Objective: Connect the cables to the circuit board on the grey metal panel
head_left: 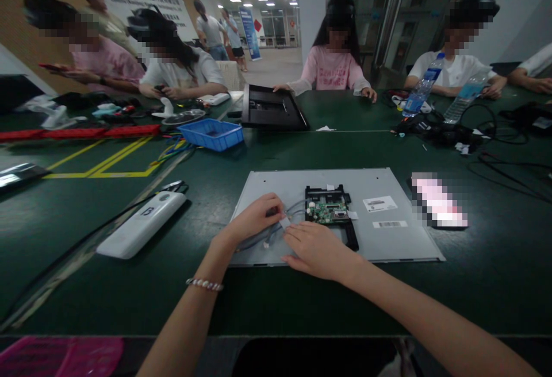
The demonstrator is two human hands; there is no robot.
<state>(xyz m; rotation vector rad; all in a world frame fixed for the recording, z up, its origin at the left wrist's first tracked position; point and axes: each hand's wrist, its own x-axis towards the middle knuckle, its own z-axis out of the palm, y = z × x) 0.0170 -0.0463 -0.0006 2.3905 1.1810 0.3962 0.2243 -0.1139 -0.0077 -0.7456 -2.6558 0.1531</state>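
Note:
A grey metal panel lies flat on the green table in front of me, with a green circuit board in a black frame near its middle. Thin wires run left from the board. My left hand rests on the panel's left part, fingers curled and pinching the wires. My right hand lies flat beside it, fingers pressed on a small white connector at the wire ends. A bead bracelet sits on my left wrist.
A white power bank-like device with a cable lies left of the panel. A blue tray, a black monitor shell and water bottles stand farther back. Several people sit around the table. A pink bin is at the lower left.

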